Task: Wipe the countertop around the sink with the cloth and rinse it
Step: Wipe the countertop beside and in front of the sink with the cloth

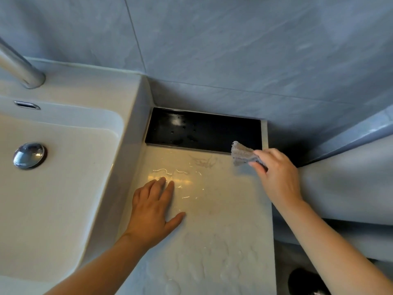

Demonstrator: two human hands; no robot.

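From the head camera we look down on a pale countertop (229,213) just to the right of a white sink (63,199). Our left hand (155,211) lies flat on the countertop close to the sink's side wall, fingers straight and together, thumb spread out, holding nothing. Our right hand (276,177) is at the far right edge of the countertop, its fingers curled round a small grey cloth (242,154). The cloth sticks out leftwards from the grip, over the near right corner of a black tray (202,130) that sits against the wall; we cannot tell whether the cloth touches the surface. Streaks of water glint on the countertop between the two hands, and beads of water (212,265) stand on its near part. The tray carries a few drops too. In the sink we see a shiny round drain plug (29,155) and, higher up, an overflow slot (27,105); a chrome tap (19,67) stands on the sink's back ledge at the top left. Grey tiles (234,50) cover the wall behind
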